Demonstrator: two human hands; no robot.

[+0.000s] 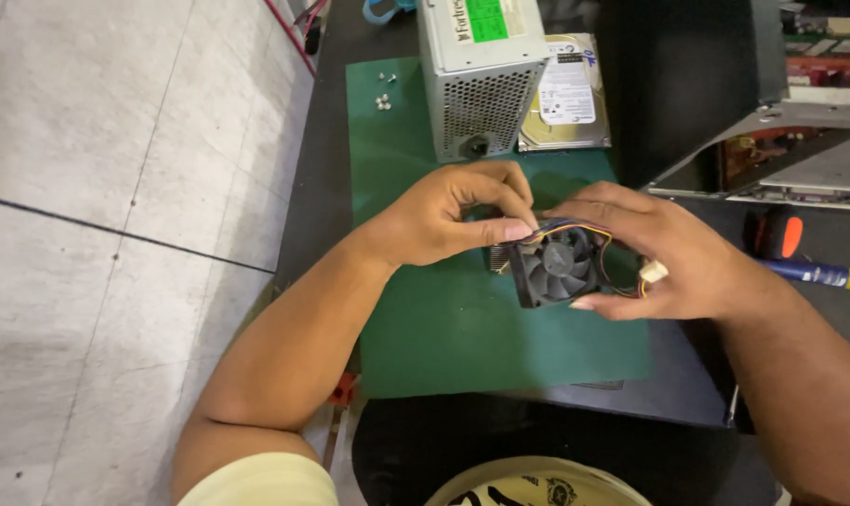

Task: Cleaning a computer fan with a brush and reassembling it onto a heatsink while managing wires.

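While both hands hold a black fan (554, 265) mid-frame, left hand (444, 220) pinches its wires (575, 226); right hand (673, 258) cradles it.

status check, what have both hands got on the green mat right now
Left hand pinching fan wires. Right hand gripping black cooling fan, heatsink behind it. Power supply and hard drive beyond, apart.

One camera only, worn on the person's head, looking steeply down and slightly forward over the chest and both forearms. It sits close to the work: the green mat (444, 319) on the dark table (322, 187) fills the middle, the tiled floor (97, 187) runs down the left, and an open computer case (781, 159) cuts the upper right corner
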